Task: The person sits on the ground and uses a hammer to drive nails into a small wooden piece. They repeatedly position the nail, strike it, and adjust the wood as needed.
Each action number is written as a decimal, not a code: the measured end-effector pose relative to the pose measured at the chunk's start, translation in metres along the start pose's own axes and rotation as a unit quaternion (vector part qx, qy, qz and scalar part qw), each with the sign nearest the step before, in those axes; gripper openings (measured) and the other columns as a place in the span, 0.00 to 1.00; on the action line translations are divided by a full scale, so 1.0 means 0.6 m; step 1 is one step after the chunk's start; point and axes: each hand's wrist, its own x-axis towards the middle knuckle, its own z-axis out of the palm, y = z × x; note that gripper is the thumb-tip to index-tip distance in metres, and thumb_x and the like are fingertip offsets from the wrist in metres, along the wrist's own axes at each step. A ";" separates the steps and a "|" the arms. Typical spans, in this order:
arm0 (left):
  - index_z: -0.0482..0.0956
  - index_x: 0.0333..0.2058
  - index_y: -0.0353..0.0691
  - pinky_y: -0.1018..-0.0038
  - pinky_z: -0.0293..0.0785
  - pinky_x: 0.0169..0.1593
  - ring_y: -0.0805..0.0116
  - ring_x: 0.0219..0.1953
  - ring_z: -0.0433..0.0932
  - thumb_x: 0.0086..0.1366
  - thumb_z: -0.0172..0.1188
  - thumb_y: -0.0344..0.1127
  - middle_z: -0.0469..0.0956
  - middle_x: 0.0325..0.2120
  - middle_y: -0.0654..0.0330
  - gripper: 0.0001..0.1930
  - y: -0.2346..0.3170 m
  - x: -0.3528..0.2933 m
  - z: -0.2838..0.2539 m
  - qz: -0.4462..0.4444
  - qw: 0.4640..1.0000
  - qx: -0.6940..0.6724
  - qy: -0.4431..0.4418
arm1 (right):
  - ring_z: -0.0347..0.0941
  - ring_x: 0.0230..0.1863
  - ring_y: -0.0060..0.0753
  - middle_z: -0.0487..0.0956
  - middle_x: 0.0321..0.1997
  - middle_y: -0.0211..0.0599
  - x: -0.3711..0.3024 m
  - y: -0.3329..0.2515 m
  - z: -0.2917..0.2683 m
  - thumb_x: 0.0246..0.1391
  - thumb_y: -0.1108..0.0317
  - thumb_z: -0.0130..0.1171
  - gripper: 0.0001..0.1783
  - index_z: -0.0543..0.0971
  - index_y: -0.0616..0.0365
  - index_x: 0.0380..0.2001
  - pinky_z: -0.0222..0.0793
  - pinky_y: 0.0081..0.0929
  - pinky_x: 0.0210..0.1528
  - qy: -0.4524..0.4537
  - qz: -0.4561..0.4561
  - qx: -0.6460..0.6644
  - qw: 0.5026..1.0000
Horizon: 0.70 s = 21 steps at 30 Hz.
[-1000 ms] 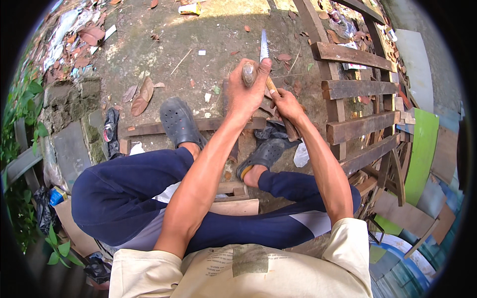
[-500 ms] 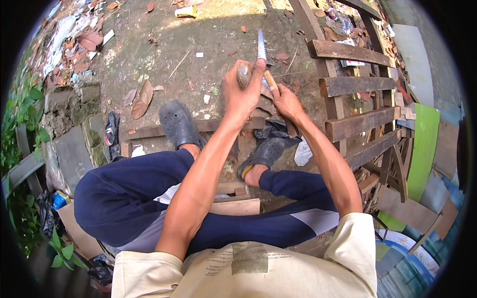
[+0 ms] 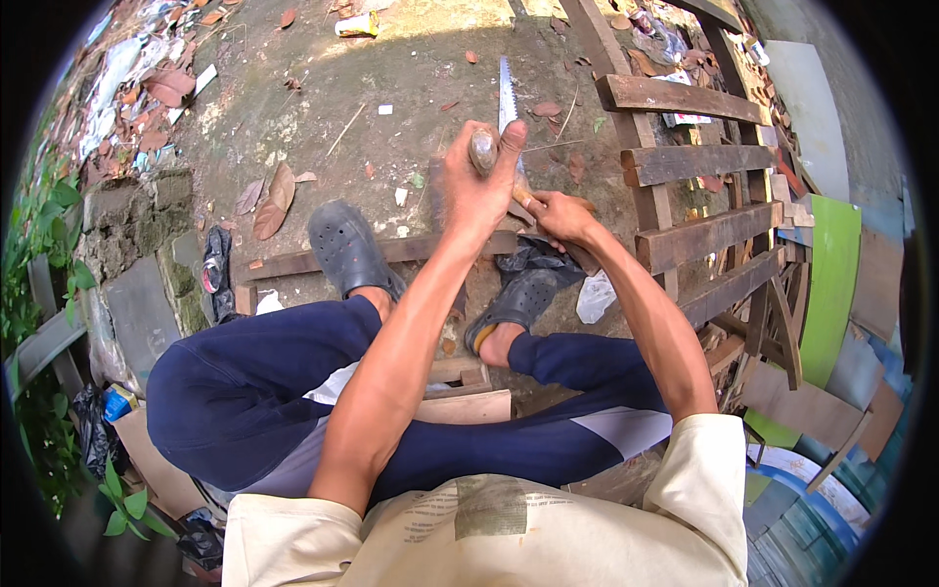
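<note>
A hand saw points away from me, its toothed metal blade (image 3: 507, 93) rising past my left hand (image 3: 479, 186). That hand is closed round the saw's rounded handle (image 3: 482, 152), with the thumb lying along the near end of the blade. Just to its right and a little nearer, my right hand (image 3: 559, 217) grips a light-brown piece of wood (image 3: 522, 190). One end of the wood sticks out by the left hand's fingers. The rest is mostly covered by the right hand, so its full shape cannot be seen.
A slatted wooden frame (image 3: 699, 166) stands close on the right. Between my feet and the saw lie a wooden bar (image 3: 293, 262) and black plastic (image 3: 533, 259). A broken block wall (image 3: 137, 215) and litter (image 3: 127, 88) are on the left; a green panel (image 3: 829, 284) is far right.
The piece of wood in my right hand has turned and dropped slightly toward me. My left hand and the saw have shifted a little, and the whole view has slid slightly left.
</note>
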 end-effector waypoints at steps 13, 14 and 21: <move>0.75 0.28 0.38 0.74 0.68 0.30 0.79 0.26 0.70 0.66 0.65 0.61 0.72 0.19 0.68 0.28 -0.001 -0.017 -0.012 0.009 0.998 0.039 -0.046 | 0.71 0.12 0.31 0.74 0.17 0.37 -0.032 -0.008 0.023 0.73 0.52 0.46 0.25 0.76 0.68 0.44 0.68 0.34 0.15 -0.131 -0.003 -0.032 0.991; 0.75 0.28 0.38 0.75 0.67 0.30 0.80 0.26 0.69 0.67 0.65 0.61 0.72 0.19 0.69 0.28 -0.001 -0.020 -0.013 0.010 0.997 0.062 -0.047 | 0.71 0.12 0.31 0.74 0.18 0.37 -0.036 -0.009 0.028 0.73 0.52 0.46 0.24 0.76 0.68 0.44 0.68 0.34 0.15 -0.080 -0.002 -0.014 0.997; 0.76 0.28 0.42 0.77 0.66 0.30 0.81 0.24 0.67 0.70 0.61 0.61 0.70 0.20 0.71 0.26 0.001 -0.019 -0.045 -0.031 0.997 -0.042 -0.050 | 0.73 0.12 0.31 0.74 0.17 0.36 -0.097 -0.012 0.070 0.72 0.53 0.48 0.25 0.73 0.68 0.53 0.68 0.34 0.15 0.148 0.039 0.266 0.952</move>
